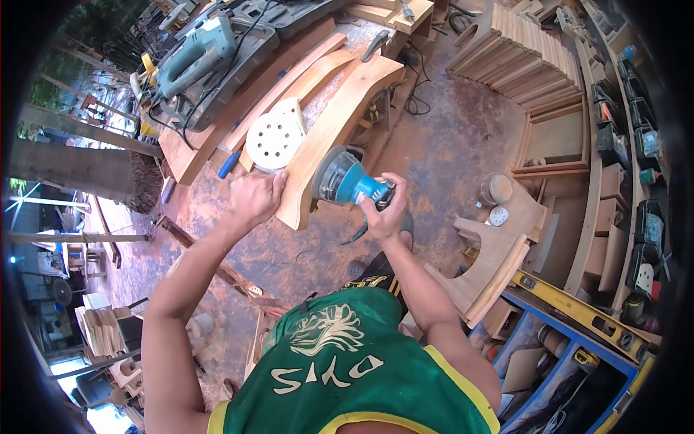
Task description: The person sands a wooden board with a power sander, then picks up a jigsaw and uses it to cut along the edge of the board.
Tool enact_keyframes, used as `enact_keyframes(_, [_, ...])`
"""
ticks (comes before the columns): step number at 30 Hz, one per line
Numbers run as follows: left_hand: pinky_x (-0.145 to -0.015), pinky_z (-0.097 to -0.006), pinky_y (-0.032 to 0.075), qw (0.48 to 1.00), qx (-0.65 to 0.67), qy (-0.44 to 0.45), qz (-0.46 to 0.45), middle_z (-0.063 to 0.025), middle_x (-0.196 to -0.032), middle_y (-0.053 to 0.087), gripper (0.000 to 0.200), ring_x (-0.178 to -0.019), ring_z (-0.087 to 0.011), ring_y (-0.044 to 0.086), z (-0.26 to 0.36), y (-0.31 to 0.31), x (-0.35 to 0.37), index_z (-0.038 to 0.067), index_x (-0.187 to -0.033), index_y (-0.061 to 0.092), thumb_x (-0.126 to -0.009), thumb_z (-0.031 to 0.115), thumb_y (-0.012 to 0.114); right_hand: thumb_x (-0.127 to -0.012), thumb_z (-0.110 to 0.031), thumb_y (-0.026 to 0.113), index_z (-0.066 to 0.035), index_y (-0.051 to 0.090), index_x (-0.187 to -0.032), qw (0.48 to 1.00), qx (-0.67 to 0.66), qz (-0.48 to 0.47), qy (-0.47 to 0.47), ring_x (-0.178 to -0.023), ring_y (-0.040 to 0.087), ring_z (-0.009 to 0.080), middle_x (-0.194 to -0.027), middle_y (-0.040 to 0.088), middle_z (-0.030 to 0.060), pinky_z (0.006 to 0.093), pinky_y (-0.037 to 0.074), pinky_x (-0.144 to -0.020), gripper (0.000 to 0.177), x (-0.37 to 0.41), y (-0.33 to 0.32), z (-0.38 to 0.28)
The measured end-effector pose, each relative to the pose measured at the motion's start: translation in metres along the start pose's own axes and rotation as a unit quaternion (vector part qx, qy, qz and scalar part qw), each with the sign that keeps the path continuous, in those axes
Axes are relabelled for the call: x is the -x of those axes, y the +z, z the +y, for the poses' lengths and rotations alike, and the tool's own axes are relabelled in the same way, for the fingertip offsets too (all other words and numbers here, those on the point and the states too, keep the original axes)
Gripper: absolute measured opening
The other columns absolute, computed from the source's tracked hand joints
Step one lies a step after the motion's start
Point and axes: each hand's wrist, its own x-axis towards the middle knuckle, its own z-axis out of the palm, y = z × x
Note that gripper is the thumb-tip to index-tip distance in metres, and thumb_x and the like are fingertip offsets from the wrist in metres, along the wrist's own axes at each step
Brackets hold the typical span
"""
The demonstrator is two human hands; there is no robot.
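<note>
My right hand (pixel 384 206) is wrapped around the rear of a teal orbital sander (pixel 354 181). The sander is tipped on its side, with its round pad against the near edge of a curved wooden board (pixel 340 108). My left hand (pixel 258 195) grips the near end of that board, fingers closed over its edge. Just beyond my left hand lies a stack of round cream sanding discs (pixel 276 137) with holes in them. A blue-handled tool (pixel 229 165) rests left of the discs. The sander's face against the wood is hidden.
A teal power tool (pixel 195 61) sits on an open black case at the upper left. A clamp (pixel 374 45) is at the board's far end. Stacked wooden pieces (pixel 517 61), a clear jar (pixel 496 188) and a yellow level (pixel 578 307) are to the right.
</note>
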Motion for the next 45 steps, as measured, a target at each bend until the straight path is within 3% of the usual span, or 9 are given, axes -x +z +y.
enact_keyframes(12, [-0.070, -0.0502, 0.050, 1.000, 0.012, 0.006, -0.014, -0.0159, -0.064, 0.066, 0.044, -0.062, -0.0360, 0.067, -0.001, -0.002, -0.002, 0.008, -0.073, 0.072, -0.107, 0.029, 0.054, -0.080, -0.015, 0.082, -0.003, 0.051, -0.133, 1.000, 0.013, 0.007, -0.016, -0.102, 0.061, 0.0217, -0.114, 0.060, 0.0137, 0.0374, 0.052, -0.091, 0.063, 0.002, 0.003, -0.007])
enact_keyframes(17, [-0.072, -0.0493, 0.052, 1.000, 0.007, -0.003, -0.012, -0.0132, -0.061, 0.067, 0.050, -0.062, -0.0334, 0.068, -0.001, 0.000, 0.000, 0.012, -0.071, 0.073, -0.109, 0.036, 0.052, -0.081, -0.015, 0.081, -0.003, 0.050, -0.134, 0.999, -0.013, 0.012, 0.026, -0.104, 0.060, 0.0220, -0.117, 0.059, 0.0146, 0.0378, 0.050, -0.094, 0.062, -0.020, -0.001, -0.011])
enact_keyframes(21, [-0.072, -0.0494, 0.053, 0.999, 0.025, 0.005, 0.023, -0.0131, -0.062, 0.067, 0.049, -0.060, -0.0332, 0.068, -0.002, 0.003, 0.000, 0.012, -0.071, 0.073, -0.108, 0.036, 0.053, -0.082, -0.015, 0.081, -0.003, 0.050, -0.134, 0.992, 0.083, -0.015, -0.090, -0.105, 0.059, 0.0227, -0.118, 0.058, 0.0148, 0.0394, 0.050, -0.095, 0.061, -0.013, -0.003, -0.014])
enact_keyframes(28, [-0.073, -0.0497, 0.053, 1.000, 0.023, -0.002, 0.011, -0.0126, -0.062, 0.067, 0.050, -0.058, -0.0330, 0.068, -0.002, 0.003, 0.001, 0.011, -0.070, 0.073, -0.108, 0.036, 0.053, -0.085, -0.019, 0.079, -0.002, 0.049, -0.134, 0.999, 0.007, 0.026, 0.037, -0.109, 0.058, 0.0229, -0.118, 0.060, 0.0154, 0.0403, 0.050, -0.096, 0.060, -0.034, -0.002, -0.017])
enact_keyframes(32, [-0.074, -0.0503, 0.053, 1.000, 0.021, 0.001, 0.005, -0.0127, -0.062, 0.067, 0.050, -0.059, -0.0331, 0.068, -0.002, 0.003, 0.000, 0.011, -0.070, 0.073, -0.108, 0.036, 0.052, -0.083, -0.018, 0.081, -0.003, 0.051, -0.133, 0.989, 0.087, 0.000, -0.118, -0.104, 0.060, 0.0243, -0.117, 0.060, 0.0153, 0.0398, 0.051, -0.093, 0.061, -0.015, 0.000, -0.022])
enact_keyframes(35, [-0.073, -0.0498, 0.053, 1.000, 0.013, 0.002, 0.006, -0.0126, -0.061, 0.067, 0.050, -0.060, -0.0326, 0.068, 0.002, -0.003, -0.001, 0.012, -0.070, 0.073, -0.108, 0.036, 0.053, -0.081, -0.022, 0.082, -0.001, 0.050, -0.133, 0.999, 0.001, 0.046, -0.001, -0.106, 0.060, 0.0251, -0.119, 0.059, 0.0158, 0.0415, 0.050, -0.095, 0.064, -0.027, 0.004, -0.031])
enact_keyframes(41, [-0.072, -0.0478, 0.051, 1.000, 0.011, -0.007, -0.004, -0.0143, -0.064, 0.066, 0.047, -0.062, -0.0341, 0.067, 0.002, -0.002, -0.002, 0.010, -0.070, 0.073, -0.107, 0.034, 0.055, -0.083, -0.020, 0.081, -0.003, 0.050, -0.134, 0.999, -0.025, 0.018, -0.011, -0.106, 0.059, 0.0248, -0.117, 0.059, 0.0142, 0.0408, 0.050, -0.095, 0.061, -0.007, 0.002, -0.011])
enact_keyframes(42, [-0.071, -0.0472, 0.051, 1.000, 0.015, -0.010, -0.012, -0.0154, -0.065, 0.066, 0.046, -0.063, -0.0350, 0.066, 0.003, -0.004, -0.001, 0.009, -0.071, 0.073, -0.106, 0.032, 0.055, -0.084, -0.018, 0.081, -0.004, 0.050, -0.134, 0.996, 0.037, 0.001, -0.079, -0.105, 0.059, 0.0237, -0.116, 0.058, 0.0142, 0.0404, 0.050, -0.095, 0.061, -0.005, 0.000, -0.014])
enact_keyframes(45, [-0.071, -0.0490, 0.052, 1.000, -0.001, 0.003, -0.001, -0.0127, -0.061, 0.066, 0.050, -0.061, -0.0333, 0.068, 0.000, -0.001, 0.000, 0.012, -0.069, 0.073, -0.108, 0.036, 0.053, -0.083, -0.018, 0.081, -0.003, 0.050, -0.133, 0.999, -0.008, 0.037, -0.025, -0.103, 0.059, 0.0228, -0.115, 0.059, 0.0143, 0.0402, 0.050, -0.093, 0.060, -0.011, 0.006, -0.020])
